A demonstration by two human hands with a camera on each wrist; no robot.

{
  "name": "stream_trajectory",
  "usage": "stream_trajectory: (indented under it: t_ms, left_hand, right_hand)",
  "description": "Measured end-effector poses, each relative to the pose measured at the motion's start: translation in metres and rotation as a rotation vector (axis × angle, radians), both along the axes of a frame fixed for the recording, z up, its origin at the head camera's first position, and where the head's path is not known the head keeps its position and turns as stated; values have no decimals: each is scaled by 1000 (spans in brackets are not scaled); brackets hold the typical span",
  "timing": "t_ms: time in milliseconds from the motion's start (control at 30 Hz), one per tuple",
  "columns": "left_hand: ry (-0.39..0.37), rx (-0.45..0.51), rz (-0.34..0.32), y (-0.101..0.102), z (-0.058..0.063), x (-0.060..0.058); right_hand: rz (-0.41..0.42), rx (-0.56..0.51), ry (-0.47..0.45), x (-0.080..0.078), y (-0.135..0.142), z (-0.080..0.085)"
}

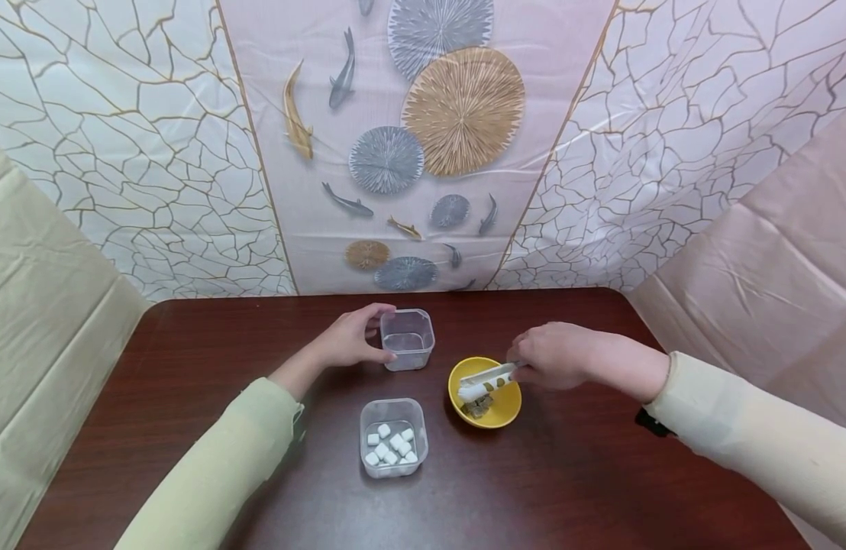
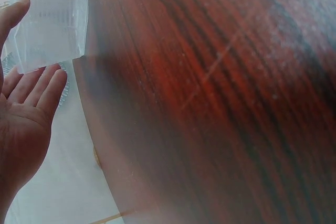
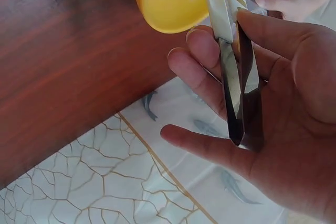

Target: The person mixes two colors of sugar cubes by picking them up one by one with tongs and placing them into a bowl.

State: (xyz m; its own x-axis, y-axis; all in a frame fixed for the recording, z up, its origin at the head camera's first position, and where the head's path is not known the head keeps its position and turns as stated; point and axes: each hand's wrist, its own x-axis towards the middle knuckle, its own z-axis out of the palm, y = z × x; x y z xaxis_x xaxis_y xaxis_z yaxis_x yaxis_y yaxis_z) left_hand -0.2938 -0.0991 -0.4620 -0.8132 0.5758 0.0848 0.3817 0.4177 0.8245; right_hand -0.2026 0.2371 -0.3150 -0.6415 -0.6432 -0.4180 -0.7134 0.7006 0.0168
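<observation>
My left hand (image 1: 352, 336) holds an uncovered clear plastic container (image 1: 407, 347) by its left side, thumb at the near wall and fingers at the far one. That container (image 2: 50, 22) appears at the upper left of the left wrist view. In my right hand (image 1: 557, 355) is a pair of metal tongs (image 3: 239, 87) with white arms marked with gold leaf shapes, gripped between thumb and fingers. The white ends of the tongs reach over a yellow bowl (image 1: 508, 412). Several brownish-grey cubes (image 1: 476, 406) lie in the bowl, partly hidden beneath the tongs.
A second clear container (image 1: 394, 410) with several small white cubes (image 1: 390, 447) stands nearer on the dark wooden table (image 1: 210, 367), left of the bowl. Patterned cloth (image 1: 464, 229) hangs along the table's far edge, with plain cloth (image 1: 45, 328) at both sides.
</observation>
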Motion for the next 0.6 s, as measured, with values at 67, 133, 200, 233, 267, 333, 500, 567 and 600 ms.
stream_trajectory:
  t_ms: [67, 133, 200, 233, 267, 333, 500, 567, 600]
  left_hand:
    - [2, 2, 0, 0, 0, 0]
    - [4, 1, 0, -1, 1, 0]
    - [6, -2, -1, -1, 0, 0]
    - [5, -1, -1, -1, -1, 0]
    - [5, -1, 0, -1, -1, 0]
    - [0, 5, 0, -1, -1, -1]
    - [2, 9, 2, 0, -2, -1]
    - [5, 7, 1, 0, -2, -1]
    - [2, 6, 1, 0, -1, -1]
  right_hand:
    - [18, -23, 25, -2, -1, 3]
    - [37, -49, 56, -6, -2, 7]
    - [47, -73, 84, -9, -4, 11]
    - [49, -85, 97, -11, -6, 13]
    - [48, -92, 108, -14, -7, 15]
    - [42, -98, 132, -19, -12, 19]
    - [8, -66, 153, -34, -26, 26]
    - [3, -47, 150, -42, -33, 28]
    - [4, -38, 149, -45, -37, 28]
